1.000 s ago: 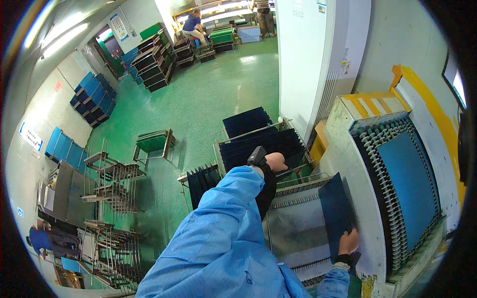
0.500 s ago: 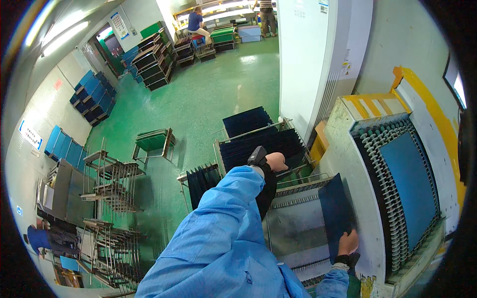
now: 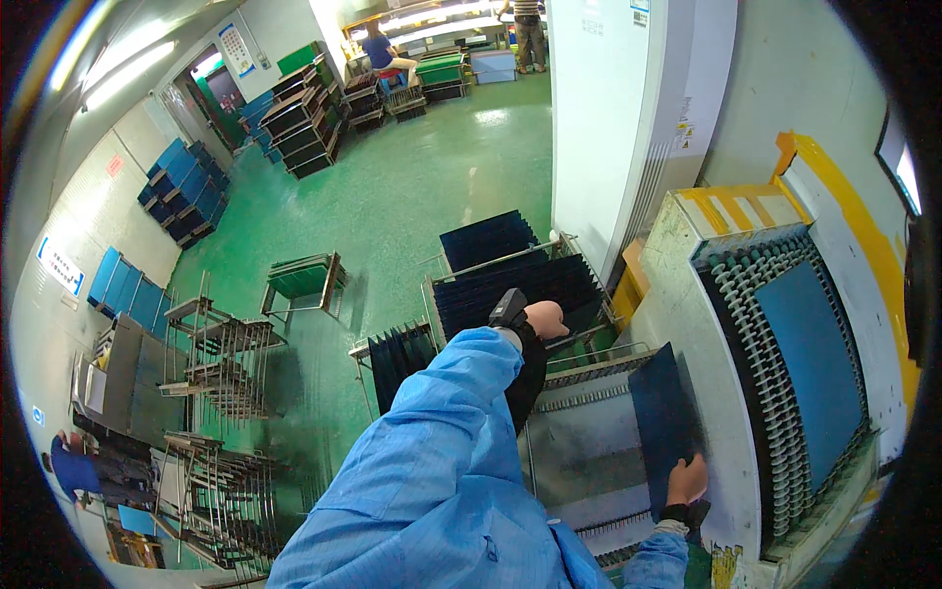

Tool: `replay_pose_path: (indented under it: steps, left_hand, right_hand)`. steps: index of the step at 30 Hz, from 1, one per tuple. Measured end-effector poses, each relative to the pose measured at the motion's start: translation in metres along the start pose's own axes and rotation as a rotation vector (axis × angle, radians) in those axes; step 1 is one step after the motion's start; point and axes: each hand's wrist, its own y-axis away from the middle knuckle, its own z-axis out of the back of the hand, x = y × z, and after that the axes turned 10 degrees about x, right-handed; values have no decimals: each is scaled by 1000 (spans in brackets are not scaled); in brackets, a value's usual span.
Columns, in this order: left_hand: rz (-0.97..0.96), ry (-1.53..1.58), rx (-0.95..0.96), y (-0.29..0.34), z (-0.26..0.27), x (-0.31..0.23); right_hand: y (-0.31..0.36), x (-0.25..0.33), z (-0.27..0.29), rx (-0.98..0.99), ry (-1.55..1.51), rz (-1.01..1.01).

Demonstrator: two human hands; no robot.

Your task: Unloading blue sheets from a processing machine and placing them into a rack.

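My right hand (image 3: pixel 689 480) grips the lower right edge of a dark blue flat panel (image 3: pixel 663 417), which stands on edge in a slotted metal rack (image 3: pixel 599 371) beside the machine. My left hand (image 3: pixel 546 320) is closed in a fist-like shape at the near side of another rack (image 3: pixel 429 294) filled with dark panels (image 3: pixel 515 290). Whatever its fingers may hold is hidden. On the machine's spiky roller conveyor (image 3: pixel 731 339), to the right, a lighter blue panel (image 3: pixel 810 368) lies flat.
A smaller rack of dark panels (image 3: pixel 400 358) stands left of my arm. Bare metal racks (image 3: pixel 226 353) and a stand with green panels (image 3: pixel 302 278) are on the green floor. A tall white cabinet (image 3: pixel 601 118) rises ahead. People work at the far bench and at lower left.
The blue panel on the rollers has shifted slightly to the right. Both my hands stay in place. A person at far left and the seated person at the back have changed posture.
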Motion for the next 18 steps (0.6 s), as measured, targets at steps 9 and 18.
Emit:
replay_pose_path:
  steps: [9,18]
  left_hand:
    - [-31,-45,-22,-4,-2,3]
    - [4,59,30,-4,-1,2]
  right_hand:
    - [1,3,4,0,-11,-8]
    - [-3,-5,-6,-91,38,45]
